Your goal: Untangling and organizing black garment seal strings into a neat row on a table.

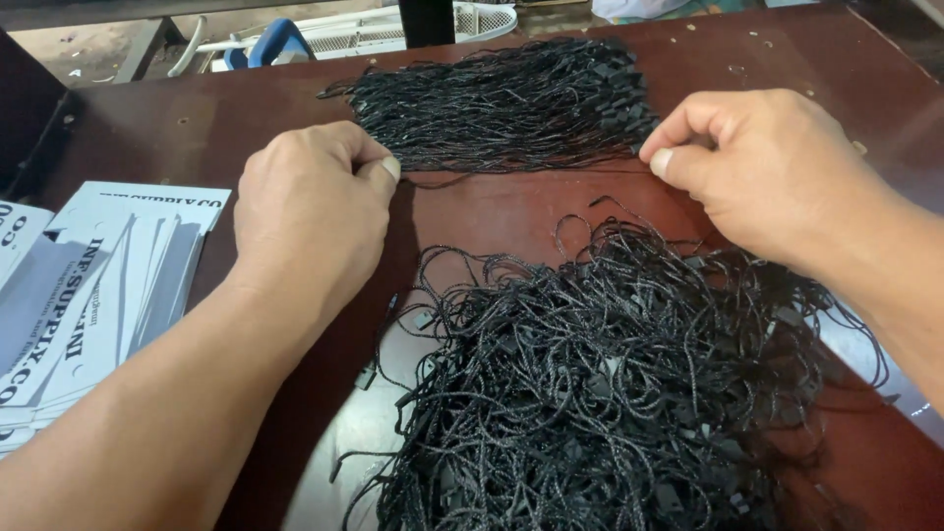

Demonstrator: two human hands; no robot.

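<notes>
Head view: at 9 o'clock lie white cards [98, 285]; the left hand [315, 211] and right hand [762, 162] each pinch one end of a black string [521, 177]. Behind it at 12 o'clock, a straightened bundle [501, 103] looks done. The bigger tangled heap [600, 393] on the table [147, 128] at 6 o'clock seems left.

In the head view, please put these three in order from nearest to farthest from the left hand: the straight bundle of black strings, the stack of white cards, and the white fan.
From the left hand:
1. Straight bundle, just beyond the fingertips, up and right.
2. White cards, on the table at the left edge.
3. White fan, past the table's far edge.
</notes>
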